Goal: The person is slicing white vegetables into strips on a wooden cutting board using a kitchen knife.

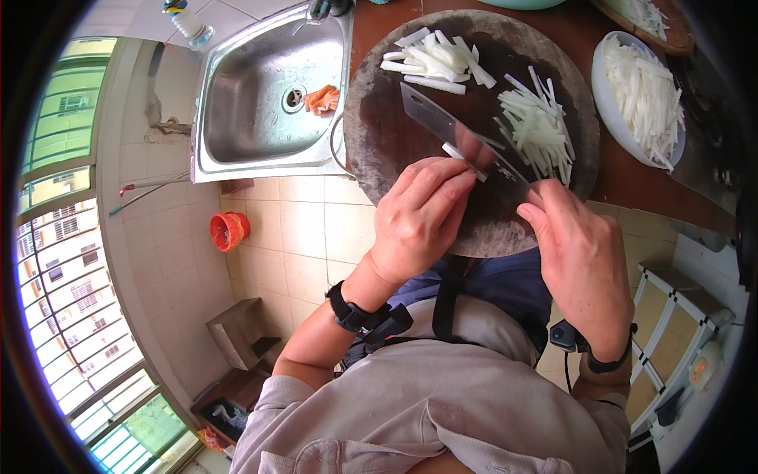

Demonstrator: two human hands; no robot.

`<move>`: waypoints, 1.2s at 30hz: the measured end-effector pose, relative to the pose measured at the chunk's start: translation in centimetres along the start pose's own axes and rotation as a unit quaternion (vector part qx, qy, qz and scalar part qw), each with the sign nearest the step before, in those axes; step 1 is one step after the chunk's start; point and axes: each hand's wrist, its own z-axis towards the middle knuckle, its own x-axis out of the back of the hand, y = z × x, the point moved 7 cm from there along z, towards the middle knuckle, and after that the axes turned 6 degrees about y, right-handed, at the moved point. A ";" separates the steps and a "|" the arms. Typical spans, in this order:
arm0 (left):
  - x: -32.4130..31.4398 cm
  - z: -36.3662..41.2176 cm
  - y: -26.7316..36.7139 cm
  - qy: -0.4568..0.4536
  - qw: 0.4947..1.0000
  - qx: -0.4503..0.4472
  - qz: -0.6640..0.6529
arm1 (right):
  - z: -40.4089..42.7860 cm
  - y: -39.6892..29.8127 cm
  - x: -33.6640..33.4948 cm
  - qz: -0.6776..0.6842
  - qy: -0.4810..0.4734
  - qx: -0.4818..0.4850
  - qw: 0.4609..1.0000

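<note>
On a round wooden chopping board (pixel 391 136), my right hand (pixel 577 249) grips a cleaver (pixel 456 130) near the heel of its blade; the handle is hidden in the palm. My left hand (pixel 423 216) presses a small white vegetable piece (pixel 453 150) with bent fingertips, close against the blade's side. Thick white vegetable sticks (pixel 438 59) lie at the board's far edge. A heap of thin white strips (pixel 533 121) lies on the board right of the blade. More strips fill a white oval bowl (pixel 604 112) to the right of the board.
Left of the board is a steel sink (pixel 237 106) with an orange cloth-like scrap (pixel 323 101) by its drain. A plastic bottle (pixel 192 26) stands beyond the sink. At the upper right is a wooden tray (pixel 681 41) with strips. A red bin (pixel 228 231) sits on the floor.
</note>
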 end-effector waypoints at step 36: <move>-0.1 0.1 -0.1 0.003 1.000 0.011 -0.004 | 1.6 1.9 -0.4 0.070 -0.025 -0.003 0.997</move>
